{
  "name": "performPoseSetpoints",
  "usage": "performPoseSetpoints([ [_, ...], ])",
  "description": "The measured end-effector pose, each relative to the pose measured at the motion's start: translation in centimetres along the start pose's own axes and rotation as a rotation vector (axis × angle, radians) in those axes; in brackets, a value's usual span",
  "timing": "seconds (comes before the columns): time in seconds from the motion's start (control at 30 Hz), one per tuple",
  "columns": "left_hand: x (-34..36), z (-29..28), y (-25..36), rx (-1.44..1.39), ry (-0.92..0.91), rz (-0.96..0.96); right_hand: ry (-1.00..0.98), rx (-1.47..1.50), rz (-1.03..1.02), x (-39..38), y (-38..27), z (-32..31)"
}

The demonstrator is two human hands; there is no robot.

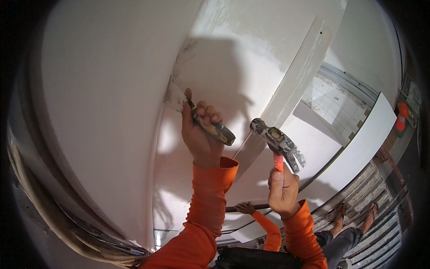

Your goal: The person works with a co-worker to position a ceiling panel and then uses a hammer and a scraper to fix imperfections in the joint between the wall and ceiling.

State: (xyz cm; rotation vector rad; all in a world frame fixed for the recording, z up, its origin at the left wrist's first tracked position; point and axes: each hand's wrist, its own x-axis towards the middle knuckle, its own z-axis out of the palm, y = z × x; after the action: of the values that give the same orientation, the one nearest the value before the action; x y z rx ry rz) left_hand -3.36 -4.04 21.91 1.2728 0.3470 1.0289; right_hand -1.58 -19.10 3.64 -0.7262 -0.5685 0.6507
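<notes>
At the corner where two pale wall surfaces meet, in the head view, the left hand (200, 142) is closed around a scraper (218, 131). The black and yellow handle crosses the palm, its butt end showing past the fingers toward the lower right, and the thumb points up along the grip. The whitish blade (175, 97) points up and to the left, its edge at the corner; whether it presses on the surface is hard to tell.

Lower and to the right, the right hand (284, 190) is wrapped around the orange-red handle of a claw hammer (278, 141). Its head is crusted with white and grey matter, the striking face turned toward the scraper's butt but apart from it, the claws slanting down to the right. Both forearms wear orange sleeves (206, 197).

Behind the hammer, a long flat strip (301, 74) slants along the wall. Farther right are a patch of white tiles (329, 99), a curved-looking white board (360, 150) and an orange and white cone (401, 117). Between the forearms, another person's hand (245, 207) rests on a dark bar. At lower right, sandalled feet (368, 218) stand on a slatted platform (378, 237).
</notes>
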Motion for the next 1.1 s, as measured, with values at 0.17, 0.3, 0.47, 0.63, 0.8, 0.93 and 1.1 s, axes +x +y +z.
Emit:
performPoseSetpoints([
  [0.17,-0.1,0.0,-0.2,0.024,0.003,0.011,0.003,0.013,0.047,-0.7,0.6,0.0],
  [0.3,0.0,1.3,0.2,-0.017,0.062,0.0,-0.022,0.02,0.052,-1.0,1.4,0.0],
  [0.47,0.3,1.2,0.8,-0.101,0.063,-0.033,0.2,0.131,-0.207,-1.7,3.9,2.9],
  [0.63,0.1,1.9,2.4,-0.086,0.113,-0.075,-0.086,0.13,-0.249,-2.3,7.8,5.4],
  [0.8,0.4,2.6,2.8,-0.131,0.122,-0.138,-0.022,-0.043,-0.291,-1.1,4.4,6.8],
  [0.93,0.2,3.4,4.0,-0.074,0.173,-0.137,-0.076,-0.082,-0.172,-1.4,4.3,8.0],
  [1.1,0.4,3.9,3.9,-0.121,0.187,-0.129,-0.057,0.069,-0.27,-2.1,5.3,8.2],
])
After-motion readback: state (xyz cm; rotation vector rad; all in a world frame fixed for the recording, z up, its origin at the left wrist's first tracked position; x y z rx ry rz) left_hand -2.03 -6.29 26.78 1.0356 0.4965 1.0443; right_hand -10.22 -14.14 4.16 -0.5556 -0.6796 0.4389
